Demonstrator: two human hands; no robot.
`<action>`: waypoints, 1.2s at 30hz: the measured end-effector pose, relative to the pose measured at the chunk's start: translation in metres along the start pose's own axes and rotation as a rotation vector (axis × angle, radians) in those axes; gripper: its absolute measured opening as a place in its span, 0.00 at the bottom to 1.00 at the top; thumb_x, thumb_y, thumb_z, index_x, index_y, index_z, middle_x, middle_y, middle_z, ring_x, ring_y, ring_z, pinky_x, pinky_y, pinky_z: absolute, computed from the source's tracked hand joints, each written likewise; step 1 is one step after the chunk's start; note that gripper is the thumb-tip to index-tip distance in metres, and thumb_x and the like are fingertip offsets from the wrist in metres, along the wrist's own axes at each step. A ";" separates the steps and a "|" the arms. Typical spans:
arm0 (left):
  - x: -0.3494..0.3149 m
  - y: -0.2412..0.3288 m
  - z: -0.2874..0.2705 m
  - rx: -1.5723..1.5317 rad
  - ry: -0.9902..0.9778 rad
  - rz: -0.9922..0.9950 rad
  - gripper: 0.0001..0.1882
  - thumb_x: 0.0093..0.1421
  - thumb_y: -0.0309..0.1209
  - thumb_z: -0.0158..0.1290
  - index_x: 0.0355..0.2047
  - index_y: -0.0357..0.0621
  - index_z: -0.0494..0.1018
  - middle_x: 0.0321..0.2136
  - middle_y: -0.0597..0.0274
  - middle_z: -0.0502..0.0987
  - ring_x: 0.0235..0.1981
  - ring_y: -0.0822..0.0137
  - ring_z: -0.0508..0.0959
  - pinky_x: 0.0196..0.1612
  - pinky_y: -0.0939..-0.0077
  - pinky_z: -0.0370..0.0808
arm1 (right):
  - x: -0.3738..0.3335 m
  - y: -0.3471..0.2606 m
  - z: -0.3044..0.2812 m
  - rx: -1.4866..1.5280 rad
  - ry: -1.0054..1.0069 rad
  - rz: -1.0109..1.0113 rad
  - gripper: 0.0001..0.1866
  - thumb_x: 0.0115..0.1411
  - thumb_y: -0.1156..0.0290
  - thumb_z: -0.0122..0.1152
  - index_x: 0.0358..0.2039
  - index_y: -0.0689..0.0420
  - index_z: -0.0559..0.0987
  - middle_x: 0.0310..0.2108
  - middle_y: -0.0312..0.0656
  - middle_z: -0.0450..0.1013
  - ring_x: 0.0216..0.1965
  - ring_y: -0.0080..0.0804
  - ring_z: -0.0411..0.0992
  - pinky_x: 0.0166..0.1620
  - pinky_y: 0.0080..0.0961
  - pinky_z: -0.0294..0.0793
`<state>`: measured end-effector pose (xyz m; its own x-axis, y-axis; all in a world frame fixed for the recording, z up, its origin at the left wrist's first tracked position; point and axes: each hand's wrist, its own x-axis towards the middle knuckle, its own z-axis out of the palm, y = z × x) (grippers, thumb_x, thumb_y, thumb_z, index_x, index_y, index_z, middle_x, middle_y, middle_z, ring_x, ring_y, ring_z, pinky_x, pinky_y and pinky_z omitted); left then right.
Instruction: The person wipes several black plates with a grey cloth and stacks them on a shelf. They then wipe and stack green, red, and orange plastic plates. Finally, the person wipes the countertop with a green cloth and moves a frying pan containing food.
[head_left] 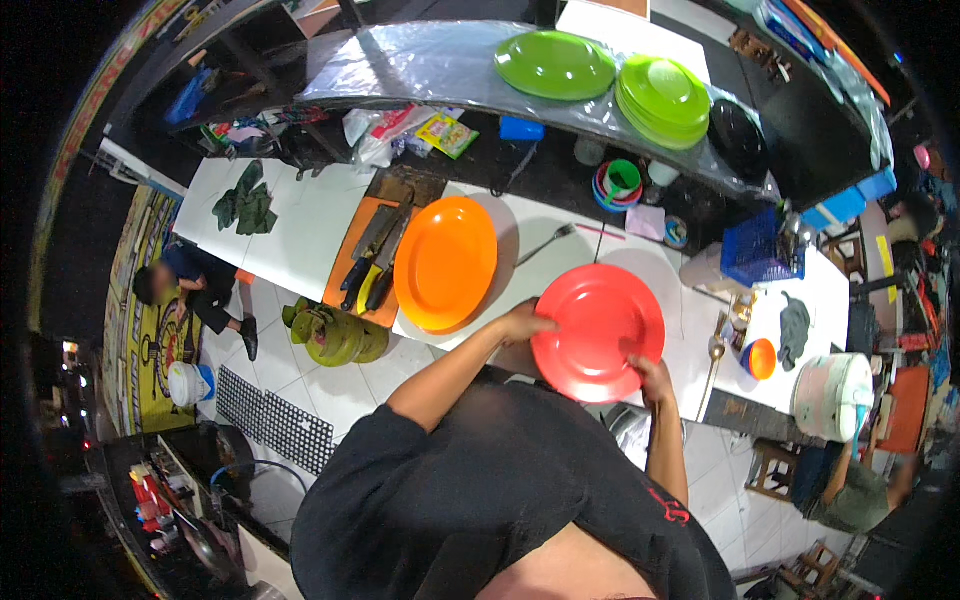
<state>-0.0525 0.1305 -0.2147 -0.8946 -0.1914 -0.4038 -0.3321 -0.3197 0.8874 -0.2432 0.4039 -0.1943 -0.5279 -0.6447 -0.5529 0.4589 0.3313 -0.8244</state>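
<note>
A red round plate (597, 325) is held between my two hands at the front edge of the white counter (520, 290). My left hand (520, 324) grips its left rim, the thumb on top and the fingers hidden beneath. On the lower right rim my right hand (652, 380) is closed the same way. To the left of the plate lies an orange oval platter (446, 262), with a fork (546, 243) between the two. Beside the platter, several knives (372, 262) rest on an orange cutting board (345, 282).
Green oval plates (553, 64) and a stack of green plates (662, 112) stand on the foil-covered shelf. A blue basket (765, 248), small bowls (760, 360) and a white bucket (833, 396) are at the right. Left below is a green gas cylinder (338, 338); one person sits farther left.
</note>
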 end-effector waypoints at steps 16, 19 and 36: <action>-0.177 0.269 -0.270 0.920 0.359 1.400 0.50 0.47 0.34 0.69 0.63 0.41 0.48 0.57 0.43 0.61 0.57 0.43 0.68 0.61 0.45 0.64 | 0.061 -0.316 0.253 -0.638 -0.287 -1.573 0.48 0.46 0.68 0.75 0.63 0.57 0.56 0.58 0.57 0.63 0.58 0.55 0.66 0.61 0.47 0.64; -0.164 0.314 -0.309 1.076 0.329 1.775 0.46 0.48 0.29 0.68 0.62 0.46 0.50 0.56 0.46 0.62 0.56 0.41 0.69 0.59 0.40 0.67 | 0.115 -0.359 0.312 -0.651 -0.282 -2.098 0.46 0.48 0.69 0.74 0.63 0.55 0.55 0.58 0.57 0.63 0.58 0.54 0.66 0.60 0.50 0.66; -0.044 0.396 -0.494 1.361 0.504 1.762 0.51 0.41 0.25 0.71 0.60 0.50 0.49 0.59 0.43 0.64 0.58 0.41 0.69 0.60 0.45 0.67 | 0.313 -0.454 0.399 -0.935 -0.271 -1.879 0.33 0.53 0.58 0.66 0.58 0.55 0.69 0.57 0.53 0.68 0.57 0.51 0.68 0.58 0.41 0.69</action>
<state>0.0029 -0.4466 0.0445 -0.3849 0.3072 0.8703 0.2990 0.9336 -0.1973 -0.3315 -0.2230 0.0550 0.3130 -0.5655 0.7630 -0.8192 -0.5673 -0.0844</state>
